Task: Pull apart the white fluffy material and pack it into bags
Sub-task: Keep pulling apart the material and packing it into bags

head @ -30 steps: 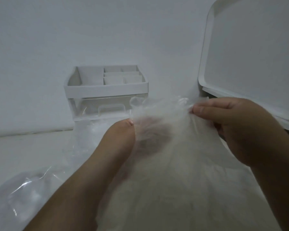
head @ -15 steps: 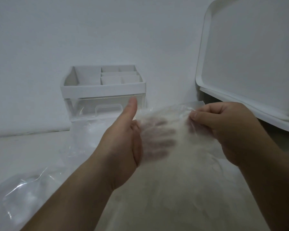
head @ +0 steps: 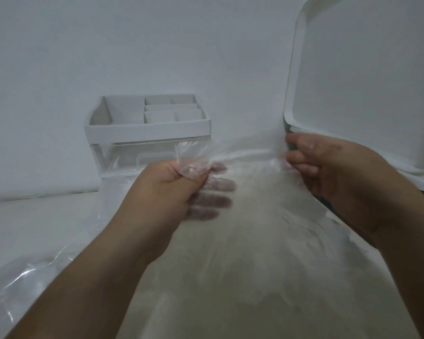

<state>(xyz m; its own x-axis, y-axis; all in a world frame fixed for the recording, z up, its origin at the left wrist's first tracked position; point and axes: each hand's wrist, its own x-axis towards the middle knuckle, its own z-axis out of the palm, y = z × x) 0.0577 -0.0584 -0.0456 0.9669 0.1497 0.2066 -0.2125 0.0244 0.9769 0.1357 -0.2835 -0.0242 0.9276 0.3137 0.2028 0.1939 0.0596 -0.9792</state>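
Gripping mouth edge of clear bag (head: 250, 155) with left hand (head: 168, 189), thumb on top, fingers (head: 216, 185) visible through film. Pinching opposite edge with right hand (head: 333, 172). Stretched between hands; stuffed with white fluffy material (head: 267, 253) below. Behind on worktop (head: 34, 216): white organizer (head: 147, 133). At right: white tray (head: 290, 99), upright.

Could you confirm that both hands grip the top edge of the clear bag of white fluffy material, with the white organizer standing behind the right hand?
Not quite. In the head view the white organizer stands behind the left hand, not the right hand. Both hands do grip the top edge of the clear bag holding the white fluffy material.
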